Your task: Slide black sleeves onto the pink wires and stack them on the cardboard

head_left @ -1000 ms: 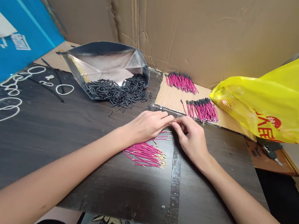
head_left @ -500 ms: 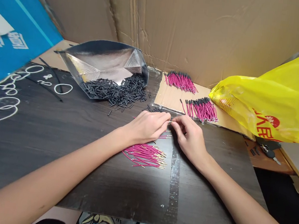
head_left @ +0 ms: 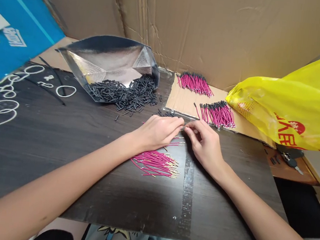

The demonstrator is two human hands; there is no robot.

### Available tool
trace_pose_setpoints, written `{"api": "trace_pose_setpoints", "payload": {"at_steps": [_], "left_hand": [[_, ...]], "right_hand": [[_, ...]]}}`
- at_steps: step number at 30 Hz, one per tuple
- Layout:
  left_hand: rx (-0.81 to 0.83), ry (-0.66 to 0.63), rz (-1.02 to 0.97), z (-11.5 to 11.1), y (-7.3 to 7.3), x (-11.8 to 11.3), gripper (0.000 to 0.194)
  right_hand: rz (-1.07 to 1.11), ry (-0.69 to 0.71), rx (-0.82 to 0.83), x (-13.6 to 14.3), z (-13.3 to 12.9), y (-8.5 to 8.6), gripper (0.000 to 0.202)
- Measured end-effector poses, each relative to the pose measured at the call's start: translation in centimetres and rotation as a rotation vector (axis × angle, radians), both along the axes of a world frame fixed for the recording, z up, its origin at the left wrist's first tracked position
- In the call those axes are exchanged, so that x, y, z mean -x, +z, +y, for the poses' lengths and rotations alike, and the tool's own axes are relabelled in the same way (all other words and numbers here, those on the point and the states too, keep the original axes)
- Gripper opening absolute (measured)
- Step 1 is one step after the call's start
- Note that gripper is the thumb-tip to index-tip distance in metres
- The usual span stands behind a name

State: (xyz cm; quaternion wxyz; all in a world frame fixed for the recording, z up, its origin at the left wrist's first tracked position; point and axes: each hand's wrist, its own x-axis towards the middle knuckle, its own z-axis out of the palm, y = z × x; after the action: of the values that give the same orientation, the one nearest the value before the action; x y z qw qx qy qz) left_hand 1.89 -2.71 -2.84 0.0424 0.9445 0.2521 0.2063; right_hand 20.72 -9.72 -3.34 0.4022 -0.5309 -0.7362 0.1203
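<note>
My left hand (head_left: 158,130) is closed in a pinch on a thin wire, over several loose pink wires. My right hand (head_left: 206,142) pinches the same small piece close by; its tip shows between the two hands. A pile of pink wires (head_left: 155,162) with metal ends lies just below my left hand. Short black tubes (head_left: 134,94) spill from an open foil-lined bag (head_left: 111,41) behind my left hand. Beyond my right hand, two bundles of black-tipped pink wires (head_left: 195,84) rest on a cardboard sheet (head_left: 176,98).
A yellow plastic bag (head_left: 300,101) stands at the right, with keys (head_left: 291,160) below it. White rings (head_left: 3,111) and dark strips lie at the left beside a blue panel (head_left: 16,15). A cardboard wall (head_left: 217,26) closes the back of the dark table (head_left: 96,193).
The view has shifted slightly. Both hands remain close together with their fingers pinched, and the wire piles look the same.
</note>
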Motion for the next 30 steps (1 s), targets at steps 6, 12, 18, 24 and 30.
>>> {"api": "trace_pose_setpoints", "payload": {"at_steps": [6,12,18,24,30], "left_hand": [[-0.016,0.013,-0.002,-0.11,0.09,0.03,0.025],[-0.044,0.03,-0.006,-0.13,0.07,0.02,0.025],[-0.083,0.0,-0.02,-0.04,-0.28,0.05,0.026],[-0.063,-0.061,-0.042,0.11,-0.47,0.16,0.026],[-0.073,-0.077,-0.079,0.05,-0.41,0.15,0.024]], "right_hand": [[0.044,-0.012,-0.002,0.16,-0.1,-0.15,0.006],[0.037,-0.019,-0.022,0.21,-0.2,-0.19,0.012],[0.017,-0.022,-0.049,0.18,-0.19,-0.46,0.016],[0.024,0.008,-0.062,0.16,-0.07,-0.56,0.014],[0.036,0.039,-0.046,0.31,-0.18,-0.33,0.015]]}}
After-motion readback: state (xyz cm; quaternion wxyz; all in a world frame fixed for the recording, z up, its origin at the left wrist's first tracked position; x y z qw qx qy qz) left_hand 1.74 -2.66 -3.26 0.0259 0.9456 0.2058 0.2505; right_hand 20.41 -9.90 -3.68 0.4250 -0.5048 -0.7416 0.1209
